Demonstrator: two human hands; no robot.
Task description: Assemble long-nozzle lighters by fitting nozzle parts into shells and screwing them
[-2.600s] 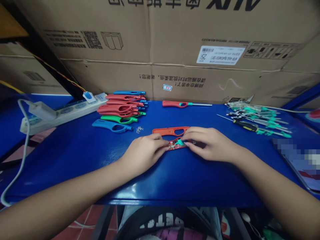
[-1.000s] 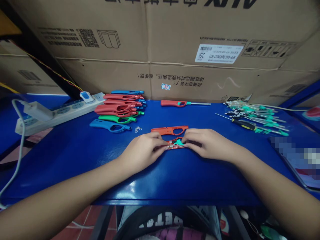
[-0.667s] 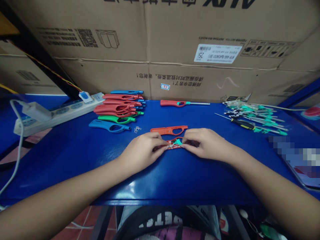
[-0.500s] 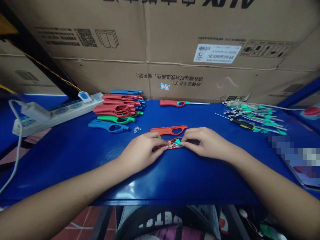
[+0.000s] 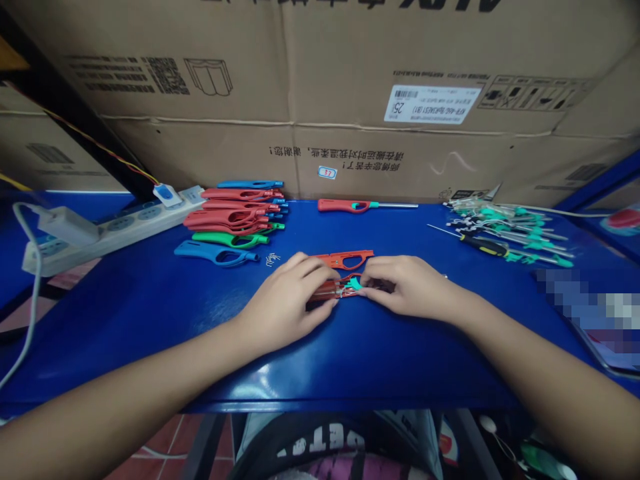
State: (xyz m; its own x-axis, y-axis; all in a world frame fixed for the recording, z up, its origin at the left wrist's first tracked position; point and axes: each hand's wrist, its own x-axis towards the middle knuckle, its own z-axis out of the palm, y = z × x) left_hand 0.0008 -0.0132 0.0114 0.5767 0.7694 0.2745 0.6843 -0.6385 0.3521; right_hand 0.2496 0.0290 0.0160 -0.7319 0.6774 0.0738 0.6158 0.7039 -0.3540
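Observation:
An orange lighter casing half [image 5: 326, 291] lies open side up on the blue table, with a clear inner part and a green trigger [image 5: 353, 283] set in it. My left hand [image 5: 287, 300] curls around the casing's left part, thumb at the near edge and fingers over the far edge. At the trigger end, my right hand [image 5: 407, 287] is closed, thumb and fingertips pinching by the green piece; its palm hides most of the metal tube. Just beyond them rests the other orange casing half [image 5: 340, 260], partly covered by my left hand.
Red, green and blue lighter casings [image 5: 225, 220] are piled at left beside small screws [image 5: 273, 259] and a power strip [image 5: 125, 223]. An assembled red lighter [image 5: 345, 206] lies at the back. Right are lighter inner parts [image 5: 525, 230], a screwdriver [image 5: 483, 246] and a blurred-out device [image 5: 595, 327].
My left hand has shifted from pinching near the middle of the casing to a wider hold around it, uncovering more of the clear part. My right hand stays by the green trigger.

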